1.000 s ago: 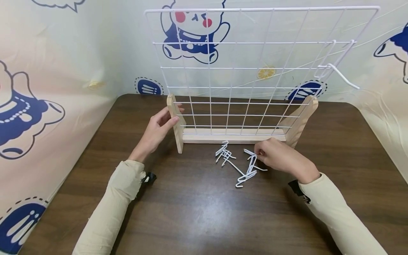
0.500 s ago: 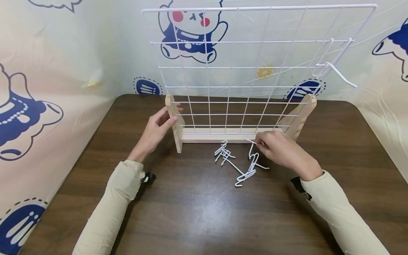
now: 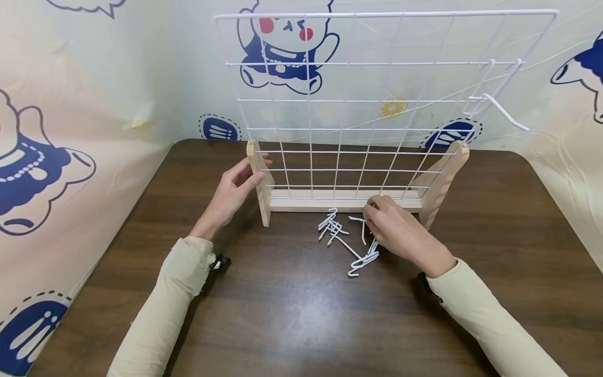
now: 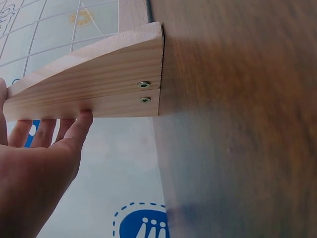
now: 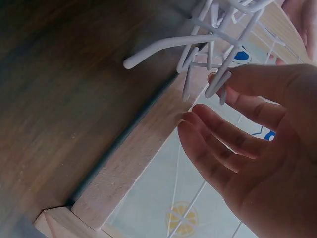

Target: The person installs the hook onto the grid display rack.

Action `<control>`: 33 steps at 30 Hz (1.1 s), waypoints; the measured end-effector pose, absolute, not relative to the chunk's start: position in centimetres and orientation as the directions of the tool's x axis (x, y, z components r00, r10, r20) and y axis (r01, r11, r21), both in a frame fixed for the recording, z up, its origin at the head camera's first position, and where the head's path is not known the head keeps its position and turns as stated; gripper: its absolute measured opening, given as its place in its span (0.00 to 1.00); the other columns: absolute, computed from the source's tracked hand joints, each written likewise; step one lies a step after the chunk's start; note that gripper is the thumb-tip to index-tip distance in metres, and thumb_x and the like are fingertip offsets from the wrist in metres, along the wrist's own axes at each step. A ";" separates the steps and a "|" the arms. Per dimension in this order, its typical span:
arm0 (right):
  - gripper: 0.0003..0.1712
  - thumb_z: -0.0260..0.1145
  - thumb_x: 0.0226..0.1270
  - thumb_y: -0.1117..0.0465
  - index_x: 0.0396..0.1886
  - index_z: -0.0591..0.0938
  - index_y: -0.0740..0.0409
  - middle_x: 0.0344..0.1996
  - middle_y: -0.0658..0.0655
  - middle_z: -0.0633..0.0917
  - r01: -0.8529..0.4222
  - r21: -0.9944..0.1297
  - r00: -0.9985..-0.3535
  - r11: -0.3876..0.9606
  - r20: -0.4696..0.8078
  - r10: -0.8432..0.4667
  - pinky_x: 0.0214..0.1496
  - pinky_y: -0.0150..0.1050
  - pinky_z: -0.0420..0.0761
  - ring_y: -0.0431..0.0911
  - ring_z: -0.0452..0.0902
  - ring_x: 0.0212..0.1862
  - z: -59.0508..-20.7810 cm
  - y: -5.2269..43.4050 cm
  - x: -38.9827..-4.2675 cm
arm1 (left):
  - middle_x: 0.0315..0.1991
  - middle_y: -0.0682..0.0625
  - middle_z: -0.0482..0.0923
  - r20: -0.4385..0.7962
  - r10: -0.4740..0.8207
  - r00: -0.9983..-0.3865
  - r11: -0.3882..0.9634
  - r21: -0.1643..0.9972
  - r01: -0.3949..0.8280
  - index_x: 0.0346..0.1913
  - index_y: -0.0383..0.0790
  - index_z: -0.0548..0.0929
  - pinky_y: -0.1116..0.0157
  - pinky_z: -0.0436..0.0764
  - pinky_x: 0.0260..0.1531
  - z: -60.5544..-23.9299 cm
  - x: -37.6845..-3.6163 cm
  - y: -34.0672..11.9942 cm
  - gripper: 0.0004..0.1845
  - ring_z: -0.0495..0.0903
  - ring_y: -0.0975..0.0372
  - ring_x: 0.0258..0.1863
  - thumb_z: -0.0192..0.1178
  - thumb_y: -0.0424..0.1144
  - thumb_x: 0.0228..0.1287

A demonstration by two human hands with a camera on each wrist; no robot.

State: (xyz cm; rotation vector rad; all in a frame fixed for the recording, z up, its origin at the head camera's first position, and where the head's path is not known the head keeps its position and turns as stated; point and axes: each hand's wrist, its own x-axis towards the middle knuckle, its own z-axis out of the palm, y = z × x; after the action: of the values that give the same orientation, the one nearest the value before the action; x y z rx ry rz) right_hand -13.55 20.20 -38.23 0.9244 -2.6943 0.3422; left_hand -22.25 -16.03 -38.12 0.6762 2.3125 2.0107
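Note:
A white wire grid panel (image 3: 358,99) stands upright in a wooden base (image 3: 344,201) on a dark wooden table (image 3: 292,314). My left hand (image 3: 256,170) grips the base's left foot (image 4: 99,84), thumb on one side and fingers on the other. My right hand (image 3: 372,217) pinches a white wire hook (image 3: 357,221) just above the table, in front of the base. In the right wrist view that hook (image 5: 203,44) hangs at my fingertips (image 5: 233,82). Several more white hooks (image 3: 348,243) lie tangled on the table beside it.
One white hook (image 3: 499,107) hangs on the grid at the upper right, its prong pointing toward me. Cartoon-printed sheets (image 3: 70,104) wall in the table at the back and on both sides. The right wooden foot (image 3: 443,178) stands behind my right hand.
My right hand has picked a hook out of the pile and shifted left with it along the front of the base. The left hand has stayed on the foot.

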 end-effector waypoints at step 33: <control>0.10 0.68 0.62 0.69 0.25 0.76 0.58 0.19 0.52 0.79 -0.558 -0.130 -0.799 0.820 0.351 -0.488 0.30 0.45 0.70 0.52 0.70 0.26 -38.7 18.9 -12.8 | 0.65 0.40 0.73 0.276 0.322 -0.906 0.106 0.940 0.324 0.68 0.46 0.75 0.51 0.70 0.64 -37.8 -22.1 -15.9 0.22 0.71 0.50 0.66 0.56 0.38 0.74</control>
State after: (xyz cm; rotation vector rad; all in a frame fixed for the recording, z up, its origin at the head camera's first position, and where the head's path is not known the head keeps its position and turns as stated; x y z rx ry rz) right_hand -12.82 18.91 -38.72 0.7969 -2.7011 0.3271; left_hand -22.08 -15.89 -37.77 0.6820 2.3370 1.9881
